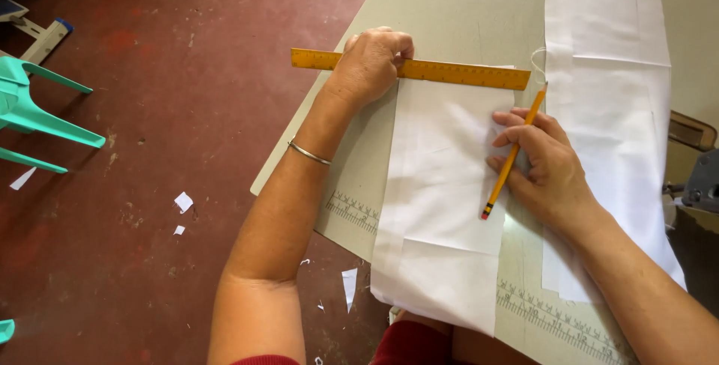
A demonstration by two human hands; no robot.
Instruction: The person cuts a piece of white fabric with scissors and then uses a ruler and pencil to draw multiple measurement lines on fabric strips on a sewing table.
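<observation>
Here, white fabric (438, 208) lies between both hands (371, 65).

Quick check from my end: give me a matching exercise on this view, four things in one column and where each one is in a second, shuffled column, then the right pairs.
Things:
1. ruler
2. pencil
3. bracelet
4. teal chair

Places:
A. on the left wrist
B. on the red floor, at the left edge of the view
C. pressed flat under the left hand, across the top of the white cloth
D. held in the right hand, tip toward the ruler's right end

Pairs: 1-C, 2-D, 3-A, 4-B
</observation>
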